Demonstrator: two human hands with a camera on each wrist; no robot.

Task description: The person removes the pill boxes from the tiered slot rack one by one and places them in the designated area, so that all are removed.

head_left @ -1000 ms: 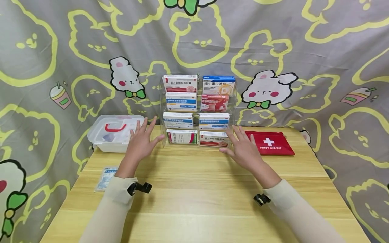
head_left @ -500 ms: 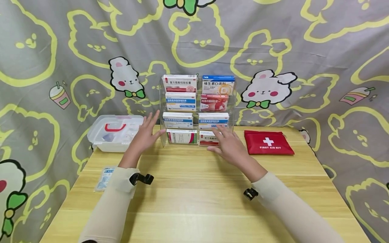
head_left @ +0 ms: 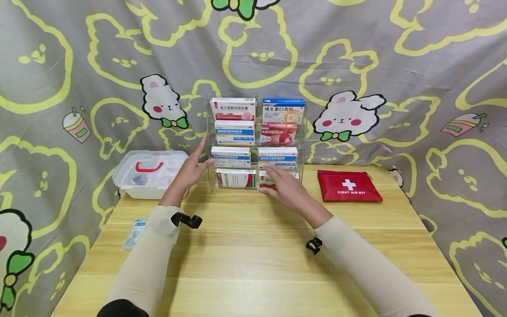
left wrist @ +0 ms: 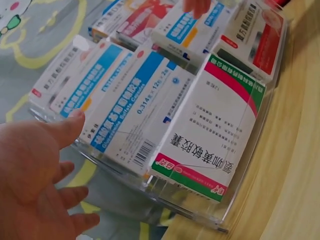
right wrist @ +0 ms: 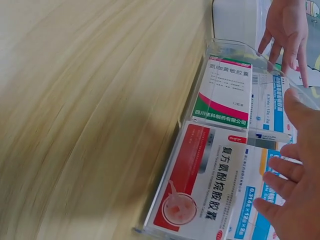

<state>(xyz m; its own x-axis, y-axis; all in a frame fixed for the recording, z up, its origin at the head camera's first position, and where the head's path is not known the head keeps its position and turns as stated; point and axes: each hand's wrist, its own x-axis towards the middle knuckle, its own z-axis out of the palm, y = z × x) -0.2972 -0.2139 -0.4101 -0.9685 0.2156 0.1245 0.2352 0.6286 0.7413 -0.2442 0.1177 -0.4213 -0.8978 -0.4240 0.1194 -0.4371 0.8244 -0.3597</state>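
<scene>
A clear display rack (left wrist: pixel 200 218) stands at the back of the table, holding medicine boxes in two columns. My left hand (head_left: pixel 189 171) is at the rack's left side, fingers extended, thumb near the left edge of a blue-and-white box (head_left: pixel 231 157). In front of the lower right part of the rack is my right hand (head_left: pixel 288 188), fingers loosely straight and holding nothing. It partly covers the red-and-white bottom box (right wrist: pixel 192 185) in the head view. Bottom left sits a white box with green and pink corners (left wrist: pixel 210 125). A blue-topped vitamin D box (head_left: pixel 283 111) is at top right.
Left of the rack is a translucent lidded case (head_left: pixel 146 187) with a red handle. A red first aid pouch (head_left: pixel 348 187) lies to the right. Near the left forearm is a small blue-and-white packet (head_left: pixel 134 235). A patterned curtain (head_left: pixel 253 53) hangs behind the wooden table (head_left: pixel 245 255).
My right hand has moved left from the rack's right side to the front of its lower right boxes. The left hand has shifted slightly right, closer to the rack's left side.
</scene>
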